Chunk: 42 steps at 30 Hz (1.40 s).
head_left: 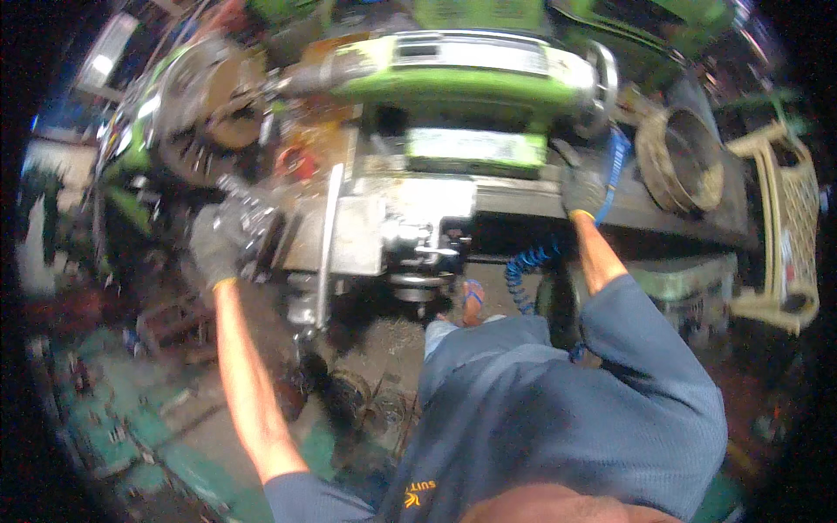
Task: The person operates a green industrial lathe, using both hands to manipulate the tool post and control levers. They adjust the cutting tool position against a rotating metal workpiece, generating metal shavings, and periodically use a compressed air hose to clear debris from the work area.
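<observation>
Your gloved left hand (216, 242) is at a shiny, tangled clump (248, 209), left of the flat metal plate (357, 231) and on the near side of the chuck (185, 131). Blur hides its fingers; I cannot tell whether they grip. Your gloved right hand (582, 191) is beside the blue hose (617, 152), its grip also unclear. The step in hand looks like handling that clump; the next move calls for a sure hold, clear of the chuck.
</observation>
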Tool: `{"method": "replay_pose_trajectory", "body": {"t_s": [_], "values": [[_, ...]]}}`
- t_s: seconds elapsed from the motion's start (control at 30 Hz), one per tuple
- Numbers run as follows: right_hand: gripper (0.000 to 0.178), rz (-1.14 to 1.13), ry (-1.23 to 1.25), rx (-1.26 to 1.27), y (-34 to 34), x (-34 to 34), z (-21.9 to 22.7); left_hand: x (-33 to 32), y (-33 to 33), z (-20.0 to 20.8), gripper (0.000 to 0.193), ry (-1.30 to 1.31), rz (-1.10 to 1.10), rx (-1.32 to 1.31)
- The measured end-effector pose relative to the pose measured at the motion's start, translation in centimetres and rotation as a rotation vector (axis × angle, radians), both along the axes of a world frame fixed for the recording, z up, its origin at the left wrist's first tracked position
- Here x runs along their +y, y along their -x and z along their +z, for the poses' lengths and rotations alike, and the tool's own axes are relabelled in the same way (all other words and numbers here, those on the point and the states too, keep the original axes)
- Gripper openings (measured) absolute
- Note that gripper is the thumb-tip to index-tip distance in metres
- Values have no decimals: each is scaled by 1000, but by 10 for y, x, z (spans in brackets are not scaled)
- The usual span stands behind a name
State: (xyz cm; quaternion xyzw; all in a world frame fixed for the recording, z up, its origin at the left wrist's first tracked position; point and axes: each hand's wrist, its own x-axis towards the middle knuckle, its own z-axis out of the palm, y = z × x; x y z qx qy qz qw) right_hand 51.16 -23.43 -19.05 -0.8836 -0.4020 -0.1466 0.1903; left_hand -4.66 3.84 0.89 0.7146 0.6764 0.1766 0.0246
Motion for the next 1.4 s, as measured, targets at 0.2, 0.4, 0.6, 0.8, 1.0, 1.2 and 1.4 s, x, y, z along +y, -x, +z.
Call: {"method": "replay_pose_trajectory", "body": {"t_s": [0.2, 0.4, 0.6, 0.8, 1.0, 1.2, 1.4], "values": [[30, 0, -43, 338, 11, 1, 34, 25, 30, -21, 42, -30, -66, 97], [31, 63, -45, 409, -3, 0, 14, 15, 25, -16, 38, -23, -72, 54], [35, -117, 232, 372, 6, 0, 34, 10, 0, -2, 42, 60, 77, 75], [36, -4, 46, 195, 12, -1, 24, 21, 26, -22, 45, -133, -94, 121], [48, 16, -29, 263, 4, -2, 5, 23, 33, -26, 48, -130, -121, 87], [51, 18, 5, 283, 13, 1, 25, 23, 29, -25, 48, -93, -76, 110], [52, -174, 299, 268, -12, 1, -15, 18, 23, -18, 43, -101, -103, 82]]}}
